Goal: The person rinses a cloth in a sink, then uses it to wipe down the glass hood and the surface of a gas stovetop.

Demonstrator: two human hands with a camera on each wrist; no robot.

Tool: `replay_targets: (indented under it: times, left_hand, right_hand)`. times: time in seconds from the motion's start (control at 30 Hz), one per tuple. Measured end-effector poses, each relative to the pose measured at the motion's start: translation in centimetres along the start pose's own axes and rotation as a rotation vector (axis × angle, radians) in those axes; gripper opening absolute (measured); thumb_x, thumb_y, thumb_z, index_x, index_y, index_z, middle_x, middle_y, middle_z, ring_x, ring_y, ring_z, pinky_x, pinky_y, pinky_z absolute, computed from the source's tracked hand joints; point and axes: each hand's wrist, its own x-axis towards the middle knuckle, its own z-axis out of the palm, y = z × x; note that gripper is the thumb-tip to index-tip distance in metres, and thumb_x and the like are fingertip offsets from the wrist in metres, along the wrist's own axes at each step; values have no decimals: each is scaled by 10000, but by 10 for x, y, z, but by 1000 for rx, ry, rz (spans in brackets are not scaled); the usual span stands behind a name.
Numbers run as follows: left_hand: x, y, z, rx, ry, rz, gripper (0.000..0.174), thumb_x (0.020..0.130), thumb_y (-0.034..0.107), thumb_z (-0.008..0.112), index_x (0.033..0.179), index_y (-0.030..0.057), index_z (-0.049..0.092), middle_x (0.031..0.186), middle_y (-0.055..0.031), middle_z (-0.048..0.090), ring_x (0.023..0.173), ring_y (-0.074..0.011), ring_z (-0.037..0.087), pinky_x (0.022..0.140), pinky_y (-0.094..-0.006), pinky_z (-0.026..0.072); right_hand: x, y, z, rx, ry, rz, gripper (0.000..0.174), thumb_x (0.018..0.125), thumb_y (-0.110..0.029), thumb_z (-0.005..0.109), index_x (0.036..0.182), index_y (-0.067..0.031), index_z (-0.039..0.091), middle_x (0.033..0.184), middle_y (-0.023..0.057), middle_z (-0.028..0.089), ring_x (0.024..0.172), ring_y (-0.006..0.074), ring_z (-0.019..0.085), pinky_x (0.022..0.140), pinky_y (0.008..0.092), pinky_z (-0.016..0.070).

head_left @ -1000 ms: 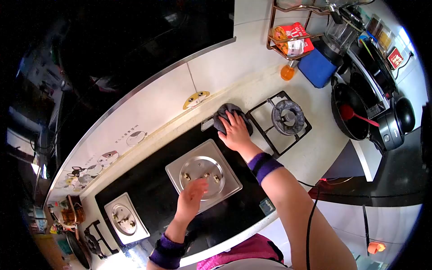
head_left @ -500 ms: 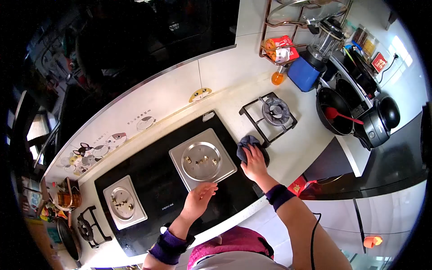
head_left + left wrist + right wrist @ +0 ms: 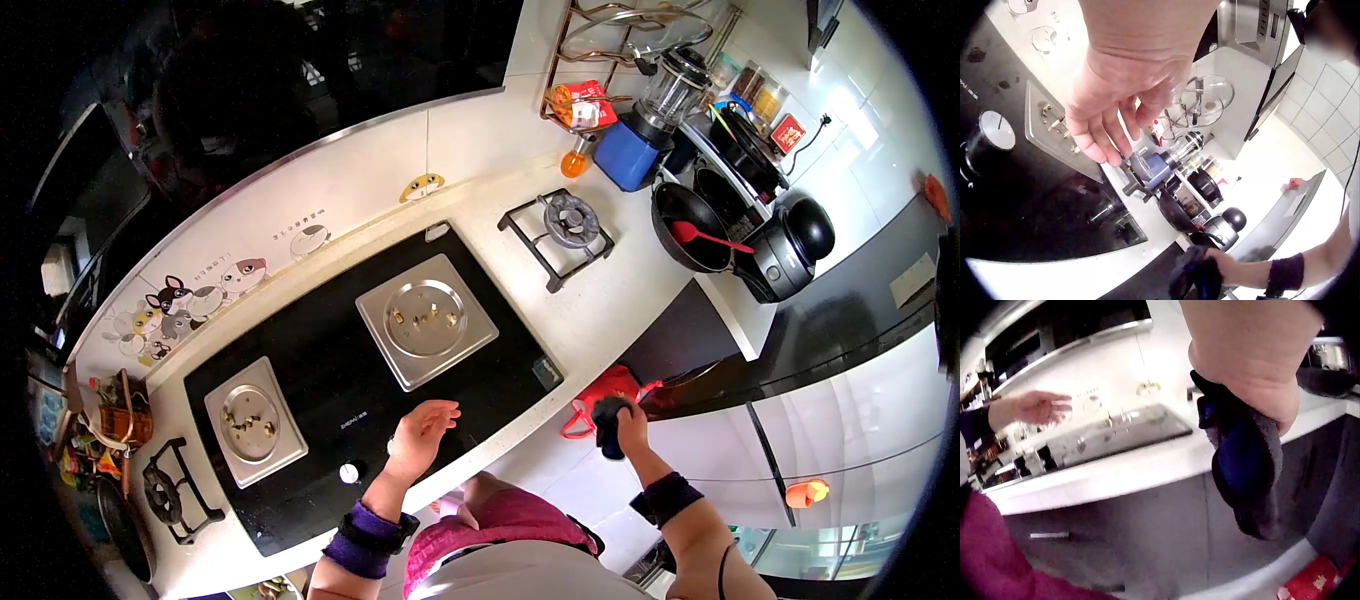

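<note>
My right hand (image 3: 632,428) grips a dark grey cloth (image 3: 607,418), held off the counter in front of its edge. In the right wrist view the bunched cloth (image 3: 1266,469) hangs down, and the hand hides its upper part. My left hand (image 3: 424,437) hovers over the front of the black glass cooktop (image 3: 330,390) with its fingers loosely bent and nothing in them. A white-topped knob (image 3: 348,473) sits beside it. Farther back, two steel burner plates (image 3: 478,334) with small brass pieces lie on the cooktop, their grates off.
One pan support (image 3: 556,275) with its burner ring stands on the counter right of the cooktop, another (image 3: 190,505) at the left. A black wok (image 3: 672,245) with a red spoon and a blue-based blender (image 3: 630,155) stand at the right. A red bag (image 3: 606,385) is below the counter edge.
My right hand has wiped forward from the back of the counter with the cloth, then lifted it off past the front edge. The left hand has moved slightly away from the large burner plate.
</note>
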Motion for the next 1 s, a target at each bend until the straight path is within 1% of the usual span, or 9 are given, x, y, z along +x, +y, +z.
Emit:
replay_targets:
  times: [0.07, 0.17, 0.23, 0.3, 0.37, 0.57, 0.67, 0.77, 1.0]
  left_hand:
    - [-6, -5, -1, 28, 33, -31, 203, 983, 68, 510, 1140, -17, 607, 1025, -102, 681, 937, -164, 659, 813, -274, 529]
    - [-14, -6, -1, 36, 72, -77, 210, 981, 74, 512, 1145, -17, 608, 1023, -100, 685, 931, -158, 657, 800, -267, 524]
    - [-23, -3, -5, 19, 88, -103, 215, 978, 80, 522, 1149, -19, 606, 1024, -106, 684, 936, -163, 658, 803, -273, 527]
    - [-28, -2, -11, 42, 124, -99, 219, 975, 87, 530, 1148, -22, 609, 1023, -115, 682, 940, -173, 659, 820, -286, 529]
    - [-30, -9, -21, 60, 159, -133, 217, 973, 85, 532, 1145, -21, 611, 1022, -115, 681, 940, -176, 658, 831, -293, 528]
    - [-4, 0, -21, 44, 287, -197, 189, 973, 73, 521, 1103, -11, 630, 1012, -95, 696, 913, -152, 660, 806, -267, 514]
    - [19, 11, -13, 40, 314, -174, 189, 978, 77, 523, 1107, -10, 631, 1018, -98, 692, 909, -152, 656, 819, -269, 513]
    - [34, 20, -11, 40, 368, -168, 190, 980, 80, 526, 1108, -13, 630, 1020, -99, 688, 911, -151, 653, 828, -268, 513]
    - [37, 20, -7, 7, 468, -221, 189, 984, 58, 508, 1112, -22, 622, 1030, -94, 683, 934, -146, 644, 844, -264, 505]
  right_hand:
    - [17, 3, 12, 33, 75, -51, 392, 857, -188, 511, 1190, 6, 587, 1184, 233, 598, 1075, 365, 570, 952, 420, 435]
    - [19, -99, 45, 425, -197, -79, 485, 895, -291, 545, 1282, 1, 525, 1210, 245, 573, 1201, 398, 474, 1039, 449, 353]
    - [36, -114, 73, -152, -292, -489, 591, 899, -414, 575, 1357, -54, 479, 1332, 255, 476, 1266, 429, 400, 1084, 525, 284]
    - [30, -128, 114, -589, -98, -789, 634, 879, -485, 594, 1389, -127, 477, 1437, 238, 363, 1298, 461, 360, 1090, 592, 250]
    - [42, -126, 150, -671, -184, -835, 651, 857, -484, 612, 1417, -186, 464, 1508, 191, 301, 1366, 478, 266, 1079, 646, 220]
    - [129, -173, 204, -634, -205, -936, 597, 913, -433, 546, 1443, -186, 426, 1523, 117, 323, 1411, 390, 245, 1090, 642, 220]
    - [186, -196, 243, -590, -259, -1005, 588, 904, -349, 572, 1450, -193, 416, 1536, 88, 313, 1434, 357, 218, 1114, 624, 204]
    - [231, -233, 284, -586, -240, -1070, 572, 890, -286, 584, 1433, -180, 438, 1508, 96, 355, 1409, 360, 265, 1098, 618, 243]
    - [284, -258, 338, -534, -138, -1192, 524, 886, -324, 591, 1377, -161, 505, 1436, 96, 447, 1357, 357, 341, 1083, 602, 262]
